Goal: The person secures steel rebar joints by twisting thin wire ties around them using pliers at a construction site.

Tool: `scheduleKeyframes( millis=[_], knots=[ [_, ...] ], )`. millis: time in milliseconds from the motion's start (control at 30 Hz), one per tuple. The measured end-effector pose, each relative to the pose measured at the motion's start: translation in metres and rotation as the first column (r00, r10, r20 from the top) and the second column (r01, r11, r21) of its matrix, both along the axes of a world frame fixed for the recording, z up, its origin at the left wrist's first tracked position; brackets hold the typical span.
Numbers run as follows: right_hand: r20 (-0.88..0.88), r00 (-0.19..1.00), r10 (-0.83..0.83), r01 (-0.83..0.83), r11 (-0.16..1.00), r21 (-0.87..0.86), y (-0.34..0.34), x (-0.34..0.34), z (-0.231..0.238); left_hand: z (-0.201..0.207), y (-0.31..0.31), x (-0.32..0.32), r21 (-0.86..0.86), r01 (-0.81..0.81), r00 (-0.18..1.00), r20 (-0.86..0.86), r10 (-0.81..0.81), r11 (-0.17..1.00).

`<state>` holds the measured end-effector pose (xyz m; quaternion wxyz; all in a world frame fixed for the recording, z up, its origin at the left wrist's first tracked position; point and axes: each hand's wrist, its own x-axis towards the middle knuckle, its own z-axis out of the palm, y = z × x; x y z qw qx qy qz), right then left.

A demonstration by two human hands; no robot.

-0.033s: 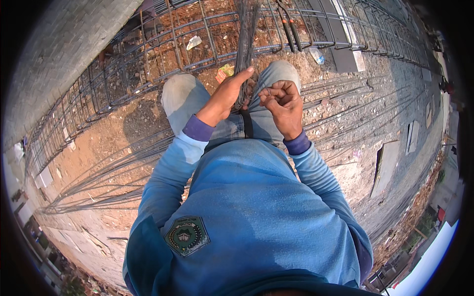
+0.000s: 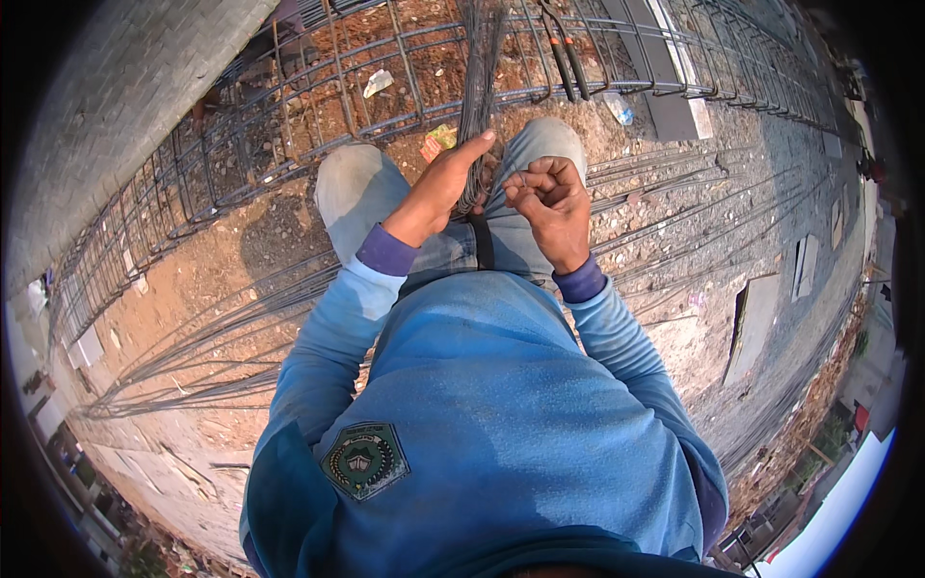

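A bundle of thin dark tie wire (image 2: pixel 478 72) runs from between my knees up across a steel rebar cage (image 2: pixel 371 125). My left hand (image 2: pixel 438 197) is wrapped round its lower end, thumb stretched along the near side; the other fingers are mostly hidden behind the wires. Just right of the bundle, my right hand (image 2: pixel 554 212) is raised with curled fingers, thumb and fingertips pressed together. Whatever lies in that pinch is too small to make out. Pincers with black and orange handles (image 2: pixel 567 67) hang on the cage beyond my right hand.
Long thin rods (image 2: pixel 222 323) lie on the dirt to the left, and more rods (image 2: pixel 674 217) to the right. A grey board-like block (image 2: pixel 679 116) passes under the cage at the right. A flat panel (image 2: pixel 752 328) lies farther right. A paved slope (image 2: pixel 125 106) rises at far left.
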<state>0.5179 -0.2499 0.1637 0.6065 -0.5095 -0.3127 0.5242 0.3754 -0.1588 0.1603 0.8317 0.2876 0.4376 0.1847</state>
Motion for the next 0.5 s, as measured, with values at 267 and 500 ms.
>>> scheduleKeyframes(
  millis=[267,500],
  knots=[
    [-0.003,0.998,0.055,-0.055,0.994,-0.095,-0.003,-0.001,0.005,-0.005,0.002,-0.003,0.004,0.019,0.993,0.115,-0.02,1.0],
    [0.308,0.951,0.039,-0.04,0.999,-0.004,-0.036,0.017,0.035,-0.014,-0.001,0.006,0.116,-0.085,0.995,0.063,0.078,0.99]
  ],
)
